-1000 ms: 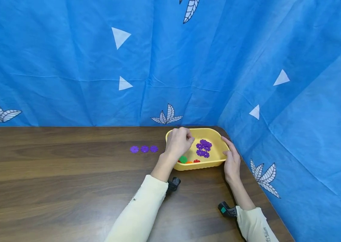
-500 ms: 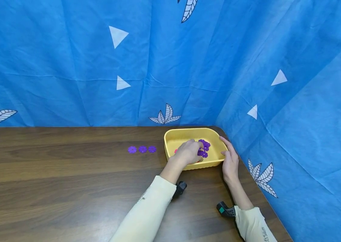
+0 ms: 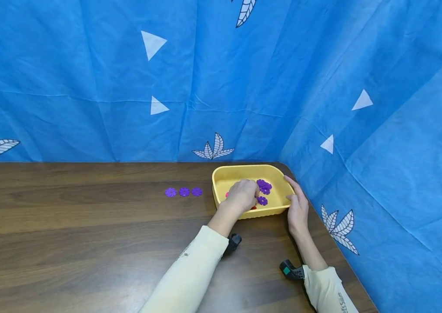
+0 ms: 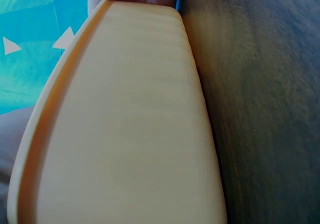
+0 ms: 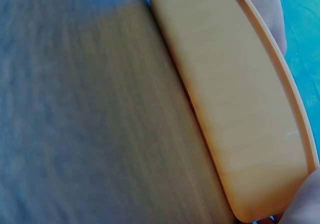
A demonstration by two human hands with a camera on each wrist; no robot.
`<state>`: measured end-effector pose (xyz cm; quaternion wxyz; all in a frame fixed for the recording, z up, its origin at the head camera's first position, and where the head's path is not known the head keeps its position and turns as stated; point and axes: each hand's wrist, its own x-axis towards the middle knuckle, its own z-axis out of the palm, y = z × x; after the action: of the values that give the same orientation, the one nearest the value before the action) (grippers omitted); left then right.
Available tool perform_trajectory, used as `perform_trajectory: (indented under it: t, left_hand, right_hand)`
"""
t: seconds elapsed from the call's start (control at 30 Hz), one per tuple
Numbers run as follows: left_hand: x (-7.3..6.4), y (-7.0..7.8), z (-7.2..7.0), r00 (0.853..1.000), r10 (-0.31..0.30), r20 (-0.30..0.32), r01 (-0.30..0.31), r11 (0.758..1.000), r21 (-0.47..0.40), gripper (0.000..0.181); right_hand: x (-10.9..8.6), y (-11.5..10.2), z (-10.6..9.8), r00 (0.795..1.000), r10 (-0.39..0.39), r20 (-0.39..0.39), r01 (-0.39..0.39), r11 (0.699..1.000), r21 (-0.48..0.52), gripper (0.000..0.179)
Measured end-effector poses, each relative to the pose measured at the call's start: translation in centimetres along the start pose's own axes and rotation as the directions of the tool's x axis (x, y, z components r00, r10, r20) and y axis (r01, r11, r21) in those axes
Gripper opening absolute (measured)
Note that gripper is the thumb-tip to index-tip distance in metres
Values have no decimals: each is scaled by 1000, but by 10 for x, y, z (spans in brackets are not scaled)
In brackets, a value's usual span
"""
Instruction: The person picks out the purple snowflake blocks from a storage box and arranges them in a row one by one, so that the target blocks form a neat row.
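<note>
- Left hand: fingers bent inside the tray, beside purple discs; whether they pinch one is hidden.
- Right hand: thumb and fingers grip the tray's rim.

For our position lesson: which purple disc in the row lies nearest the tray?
The row's rightmost disc; the middle disc and leftmost disc lie farther from the tray.

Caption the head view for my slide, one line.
Left hand in the yellow tray, right hand holding it, three purple discs in a row on the table.
</note>
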<state>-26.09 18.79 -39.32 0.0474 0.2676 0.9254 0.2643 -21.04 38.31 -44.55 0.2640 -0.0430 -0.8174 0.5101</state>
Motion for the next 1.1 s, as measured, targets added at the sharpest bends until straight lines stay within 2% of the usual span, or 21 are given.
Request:
perform_trajectory:
  t: [0.23, 0.37, 0.5, 0.63, 0.73, 0.87, 1.0, 1.1]
  left_hand:
    - [1, 1, -1, 998, -43, -35, 44, 999, 5, 44]
    - [-1, 2, -3, 994, -24, -110, 23, 1000, -16, 50]
    - [-6, 1, -7, 976, 0, -220, -18, 996, -83, 38]
    - [-11, -1, -12, 962, -6, -275, -36, 989, -146, 2]
    - [-14, -2, -16, 950, -9, -311, -46, 985, -168, 19]
    - [-15, -3, -20, 933, 5, -361, -71, 983, -169, 13]
    - [-16, -4, -23, 921, 28, -389, -107, 978, -181, 4]
    - [-17, -6, -28, 902, 51, -428, -143, 972, -185, 3]
  right_hand:
    - [0, -3, -1, 1000, 20, 8, -20, 1000, 6, 58]
    - [-4, -19, -2, 998, 51, 22, -51, 999, 17, 57]
    - [-10, -37, -2, 998, 60, 35, -61, 998, 23, 56]
    - [-13, -44, -1, 996, 71, 46, -73, 997, 32, 57]
    - [-14, -44, 0, 996, 79, 47, -81, 996, 48, 57]
    - [-12, -43, 1, 996, 77, 41, -79, 995, 54, 57]
    - [-12, -42, 1, 996, 81, 36, -83, 995, 47, 57]
    - [-12, -43, -1, 997, 67, 29, -68, 997, 43, 56]
